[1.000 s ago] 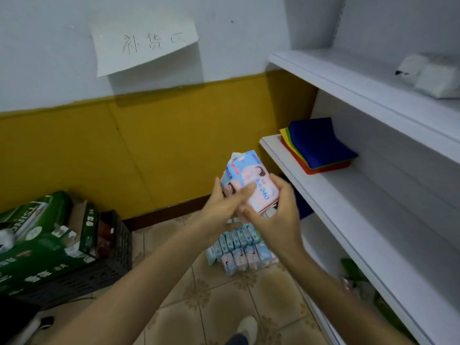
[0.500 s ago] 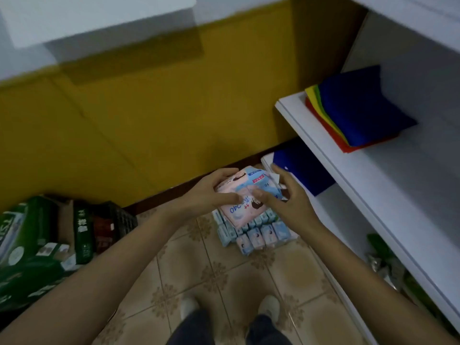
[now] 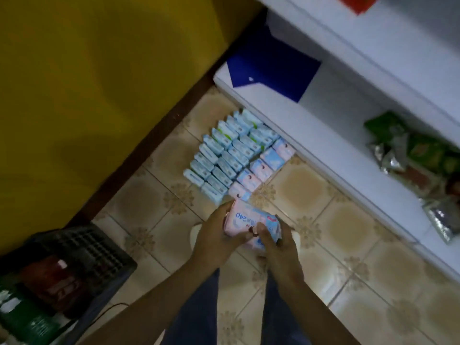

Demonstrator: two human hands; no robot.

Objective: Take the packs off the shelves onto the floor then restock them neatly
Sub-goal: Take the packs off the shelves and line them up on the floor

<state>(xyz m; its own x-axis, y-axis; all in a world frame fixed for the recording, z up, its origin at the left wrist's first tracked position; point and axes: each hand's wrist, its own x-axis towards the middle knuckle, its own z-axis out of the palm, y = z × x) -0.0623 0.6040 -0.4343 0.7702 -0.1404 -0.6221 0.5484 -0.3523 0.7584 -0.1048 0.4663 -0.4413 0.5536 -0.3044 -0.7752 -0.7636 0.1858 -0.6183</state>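
Both hands hold a pink and blue pack [image 3: 245, 220] marked "240" low over the tiled floor. My left hand [image 3: 215, 239] grips its left end and my right hand [image 3: 277, 241] grips its right end from below. Just beyond it, several blue packs [image 3: 225, 155] stand in tidy rows on the floor, with a row of pink and blue packs [image 3: 261, 170] along their right side. The white shelf unit [image 3: 323, 135] runs along the right.
A dark blue folded item [image 3: 271, 70] lies on the bottom shelf's far end. Green and silver foil bags [image 3: 413, 160] lie further along that shelf. A black crate [image 3: 84, 255] with green boxes [image 3: 27, 317] stands at the lower left by the yellow wall [image 3: 94, 83].
The view has tipped down to the floor. Both hands have brought the pink and blue pack down from chest height to just above the tiles, near the front of the rows.
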